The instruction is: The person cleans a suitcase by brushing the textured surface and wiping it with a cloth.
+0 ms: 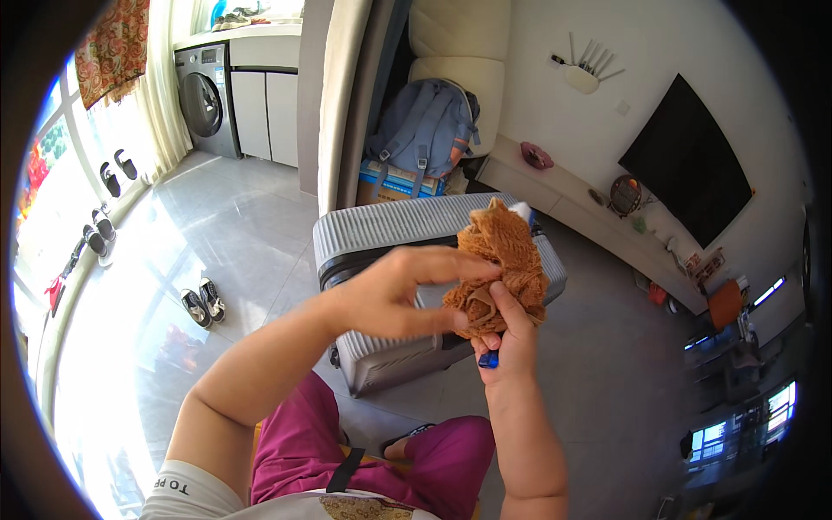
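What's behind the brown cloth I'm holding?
The gray suitcase shows on both sides of the cloth; a white bit peeks out at its upper right. What lies directly behind the cloth is covered.

The glossy grey tiled floor (260, 227) carries a ribbed silver suitcase (394, 357) and black-and-white sneakers (211, 301).

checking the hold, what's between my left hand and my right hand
In the head view, a crumpled orange-brown textured fabric bundle lies between your left hand and right hand.

Sunlit grey floor (251, 195), white wall (546, 104), low cabinet (568, 206), perhaps windows (782, 411) lower right.
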